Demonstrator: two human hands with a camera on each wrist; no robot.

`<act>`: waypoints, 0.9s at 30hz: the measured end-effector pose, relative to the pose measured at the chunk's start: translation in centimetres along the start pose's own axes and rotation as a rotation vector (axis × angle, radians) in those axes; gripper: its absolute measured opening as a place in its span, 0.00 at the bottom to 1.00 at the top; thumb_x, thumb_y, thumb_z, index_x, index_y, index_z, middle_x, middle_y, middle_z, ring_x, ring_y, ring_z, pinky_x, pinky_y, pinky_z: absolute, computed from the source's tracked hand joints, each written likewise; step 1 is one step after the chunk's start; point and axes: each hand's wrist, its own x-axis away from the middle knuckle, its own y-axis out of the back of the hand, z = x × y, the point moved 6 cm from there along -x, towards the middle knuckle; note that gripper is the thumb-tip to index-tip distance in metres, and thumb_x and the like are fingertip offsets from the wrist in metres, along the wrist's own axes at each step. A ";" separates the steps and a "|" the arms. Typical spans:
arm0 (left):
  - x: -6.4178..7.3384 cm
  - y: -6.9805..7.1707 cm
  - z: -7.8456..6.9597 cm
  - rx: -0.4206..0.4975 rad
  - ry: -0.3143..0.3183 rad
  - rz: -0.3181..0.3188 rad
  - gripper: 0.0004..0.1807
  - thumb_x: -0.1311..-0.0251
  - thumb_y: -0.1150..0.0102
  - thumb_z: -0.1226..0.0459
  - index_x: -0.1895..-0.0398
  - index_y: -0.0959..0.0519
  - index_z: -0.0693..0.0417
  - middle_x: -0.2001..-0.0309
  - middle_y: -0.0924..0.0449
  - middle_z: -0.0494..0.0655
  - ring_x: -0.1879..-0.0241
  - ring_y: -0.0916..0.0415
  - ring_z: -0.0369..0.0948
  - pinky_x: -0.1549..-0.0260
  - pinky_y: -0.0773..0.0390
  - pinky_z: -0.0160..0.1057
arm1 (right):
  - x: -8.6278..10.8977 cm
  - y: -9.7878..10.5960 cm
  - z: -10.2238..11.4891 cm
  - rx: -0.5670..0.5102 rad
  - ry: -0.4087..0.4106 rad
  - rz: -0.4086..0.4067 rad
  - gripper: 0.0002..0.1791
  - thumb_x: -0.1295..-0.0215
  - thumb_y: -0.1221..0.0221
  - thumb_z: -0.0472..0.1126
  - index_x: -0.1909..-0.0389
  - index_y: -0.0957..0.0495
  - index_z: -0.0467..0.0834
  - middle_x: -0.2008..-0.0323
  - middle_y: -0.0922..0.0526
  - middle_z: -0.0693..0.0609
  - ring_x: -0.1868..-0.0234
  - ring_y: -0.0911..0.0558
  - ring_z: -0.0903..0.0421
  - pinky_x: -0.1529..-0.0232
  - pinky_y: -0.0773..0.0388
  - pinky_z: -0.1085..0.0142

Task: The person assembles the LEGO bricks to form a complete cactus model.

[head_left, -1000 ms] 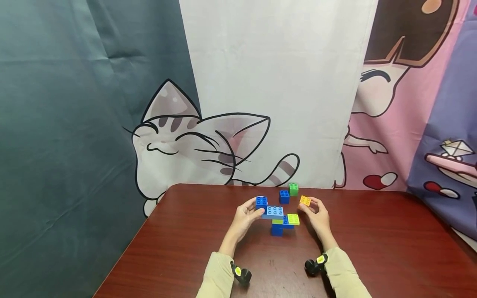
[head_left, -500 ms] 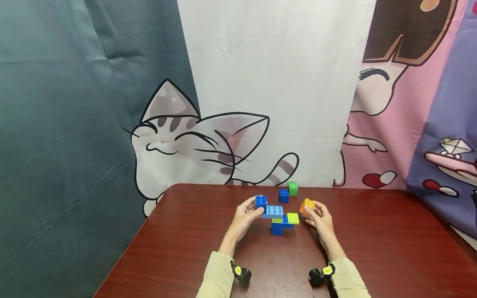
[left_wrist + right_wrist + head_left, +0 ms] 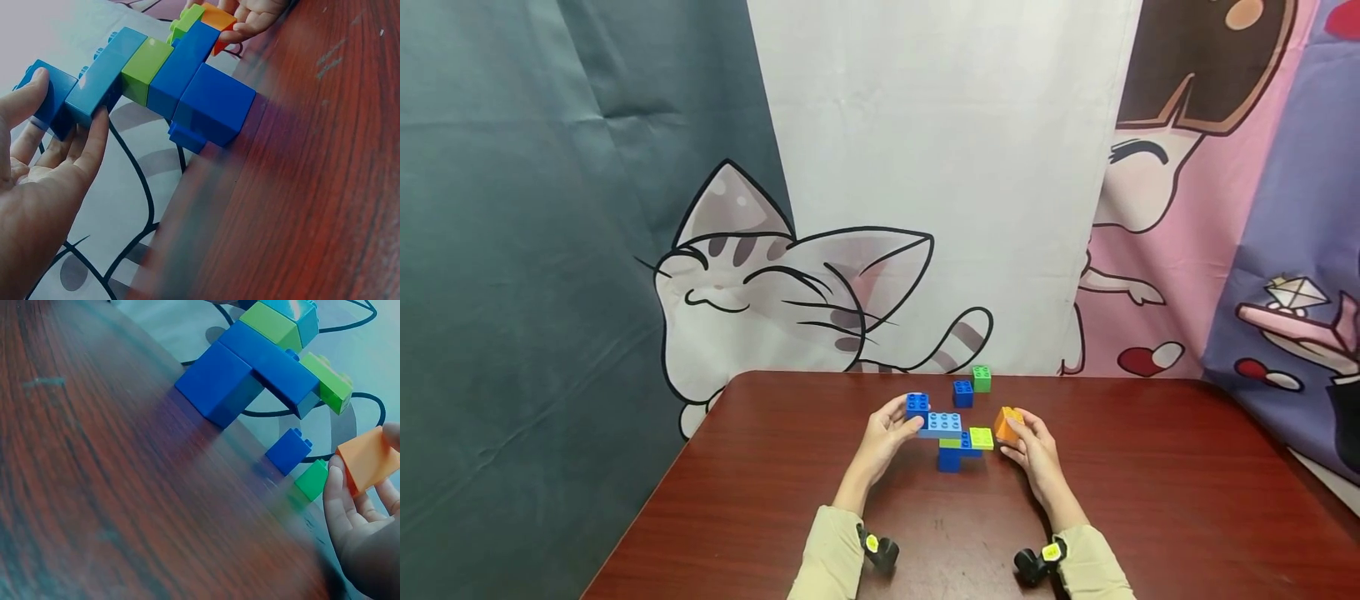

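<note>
A stepped stack of toy building bricks [image 3: 950,459] stands on the table, its base a dark blue block. Above that come a long blue brick [image 3: 181,65], two lime bricks, a light blue brick [image 3: 943,424] and, at the upper left, a dark blue brick [image 3: 917,404]. My left hand [image 3: 878,442] grips this upper left end, with the thumb on the dark blue brick and fingers under the light blue one. To the right of the lime brick [image 3: 981,438], apart from it, my right hand [image 3: 1037,454] pinches an orange brick [image 3: 369,459], tilted.
Behind the stack, a loose blue brick [image 3: 963,394] and a green brick [image 3: 981,378] stand near the back edge of the brown table [image 3: 760,467]. A printed curtain [image 3: 865,167] hangs right behind that edge.
My right hand has turned the orange brick, so its studs now face less upward, and shifted it slightly lower. The left hand keeps its grip on the stack. The whole head view has shifted a little.
</note>
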 end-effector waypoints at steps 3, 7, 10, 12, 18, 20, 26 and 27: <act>0.0 0.1 0.0 0.008 0.003 0.000 0.28 0.34 0.43 0.68 0.32 0.36 0.65 0.36 0.30 0.70 0.48 0.22 0.36 0.51 0.21 0.28 | 0.0 -0.1 0.0 -0.011 -0.013 0.001 0.18 0.26 0.50 0.45 0.40 0.39 0.47 0.63 0.26 0.61 0.69 0.19 0.67 0.66 0.20 0.75; 0.0 0.0 -0.1 0.010 0.006 -0.001 0.28 0.34 0.43 0.68 0.32 0.36 0.65 0.36 0.30 0.69 0.49 0.22 0.34 0.51 0.21 0.28 | 0.0 -0.2 0.1 -0.027 -0.023 0.000 0.13 0.26 0.50 0.46 0.44 0.36 0.50 0.65 0.24 0.63 0.70 0.20 0.67 0.66 0.20 0.75; 0.0 0.0 -0.1 0.003 0.003 0.001 0.28 0.34 0.43 0.68 0.32 0.36 0.65 0.36 0.30 0.68 0.50 0.21 0.33 0.51 0.21 0.28 | 0.0 -0.3 0.1 -0.040 -0.024 -0.002 0.09 0.26 0.50 0.48 0.50 0.33 0.53 0.67 0.23 0.64 0.70 0.20 0.67 0.67 0.21 0.75; -0.1 0.1 0.0 0.004 -0.003 0.002 0.28 0.34 0.43 0.68 0.32 0.36 0.65 0.36 0.30 0.69 0.50 0.22 0.33 0.51 0.21 0.28 | 0.0 -0.3 0.1 -0.047 -0.020 0.002 0.06 0.26 0.50 0.49 0.53 0.32 0.55 0.67 0.23 0.64 0.71 0.21 0.66 0.66 0.21 0.75; -0.2 0.1 0.0 0.004 -0.010 -0.002 0.29 0.34 0.42 0.67 0.32 0.36 0.65 0.36 0.30 0.69 0.50 0.21 0.34 0.50 0.21 0.29 | 0.2 -0.7 0.4 -0.054 0.018 0.019 0.04 0.25 0.51 0.49 0.60 0.28 0.60 0.68 0.23 0.64 0.72 0.22 0.66 0.68 0.22 0.75; -0.2 0.1 0.1 0.005 -0.003 -0.007 0.29 0.35 0.42 0.66 0.32 0.36 0.65 0.36 0.30 0.69 0.50 0.21 0.33 0.51 0.21 0.29 | 0.3 -0.8 0.6 -0.055 0.028 0.021 0.06 0.25 0.52 0.48 0.62 0.28 0.61 0.69 0.23 0.63 0.72 0.22 0.66 0.69 0.23 0.75; 0.0 0.1 0.0 0.002 0.004 -0.014 0.28 0.35 0.42 0.67 0.33 0.35 0.65 0.36 0.30 0.68 0.52 0.21 0.33 0.53 0.21 0.28 | 0.8 -1.7 1.6 -0.043 0.071 0.032 0.08 0.25 0.53 0.47 0.64 0.27 0.60 0.70 0.24 0.62 0.72 0.24 0.64 0.68 0.23 0.74; 0.0 0.1 0.0 0.000 0.003 -0.013 0.28 0.35 0.42 0.67 0.33 0.35 0.65 0.36 0.29 0.68 0.52 0.21 0.33 0.53 0.21 0.27 | 0.8 -1.8 1.8 -0.039 0.083 0.032 0.09 0.25 0.53 0.47 0.64 0.27 0.59 0.70 0.24 0.62 0.72 0.24 0.64 0.68 0.23 0.74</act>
